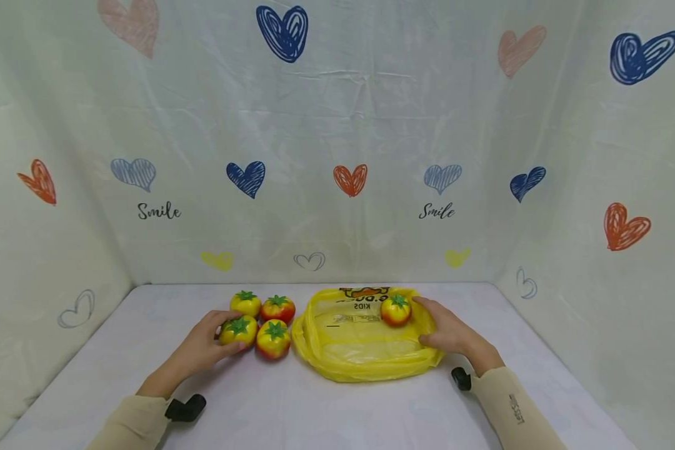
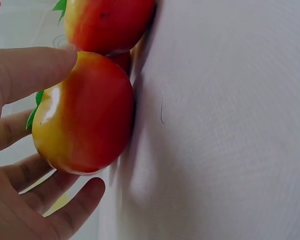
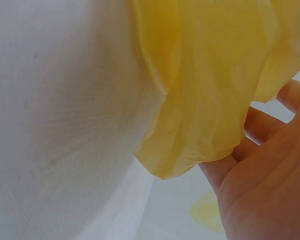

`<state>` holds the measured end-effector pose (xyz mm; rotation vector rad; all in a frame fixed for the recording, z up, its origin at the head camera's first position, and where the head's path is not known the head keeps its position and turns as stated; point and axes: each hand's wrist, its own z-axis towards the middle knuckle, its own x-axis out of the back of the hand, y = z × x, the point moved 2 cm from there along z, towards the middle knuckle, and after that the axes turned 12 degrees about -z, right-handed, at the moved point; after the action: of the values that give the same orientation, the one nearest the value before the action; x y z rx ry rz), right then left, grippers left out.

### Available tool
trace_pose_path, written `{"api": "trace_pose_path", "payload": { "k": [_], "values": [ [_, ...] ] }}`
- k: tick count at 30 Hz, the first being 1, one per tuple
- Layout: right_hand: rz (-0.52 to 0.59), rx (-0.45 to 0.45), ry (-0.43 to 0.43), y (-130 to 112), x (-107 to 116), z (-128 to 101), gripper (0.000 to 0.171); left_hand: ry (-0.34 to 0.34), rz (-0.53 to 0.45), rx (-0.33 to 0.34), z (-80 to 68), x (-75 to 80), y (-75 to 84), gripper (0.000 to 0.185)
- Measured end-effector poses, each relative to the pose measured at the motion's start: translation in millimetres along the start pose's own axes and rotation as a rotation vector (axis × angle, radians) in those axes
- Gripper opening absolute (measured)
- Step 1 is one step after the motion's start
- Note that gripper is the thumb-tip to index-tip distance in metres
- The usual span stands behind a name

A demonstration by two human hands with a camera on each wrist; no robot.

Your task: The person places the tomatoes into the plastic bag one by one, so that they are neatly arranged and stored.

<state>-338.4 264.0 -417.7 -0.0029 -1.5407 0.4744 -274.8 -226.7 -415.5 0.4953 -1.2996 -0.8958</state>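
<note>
My left hand (image 1: 210,342) grips a yellow-and-red toy tomato (image 2: 90,112) with a green leaf top, the thumb on its near side and the fingers round the far side. Three more such tomatoes stand close by: one right beside it (image 1: 273,340) and two behind (image 1: 245,304) (image 1: 278,309). At the right, my right hand (image 1: 450,326) holds the side of a yellow plastic bag (image 1: 360,369) spread on the table. Thin plastic (image 3: 210,90) covers its fingertips in the right wrist view. Another toy tomato (image 1: 396,311) lies on the bag near that hand.
The table (image 1: 309,415) has a white cloth. A white curtain (image 1: 337,131) with printed hearts hangs behind and at both sides. Dark wrist mounts (image 1: 187,408) (image 1: 461,379) sit at the sleeve cuffs.
</note>
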Motion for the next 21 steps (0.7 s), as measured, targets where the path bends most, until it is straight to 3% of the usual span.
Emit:
{"api": "trace_pose_path", "payload": {
  "k": [21],
  "values": [
    [-0.015, 0.015, -0.004, 1.8, -0.3, 1.0, 0.082, 0.013, 0.006, -0.017, 0.0, -1.4, -0.7, 0.054]
  ]
}}
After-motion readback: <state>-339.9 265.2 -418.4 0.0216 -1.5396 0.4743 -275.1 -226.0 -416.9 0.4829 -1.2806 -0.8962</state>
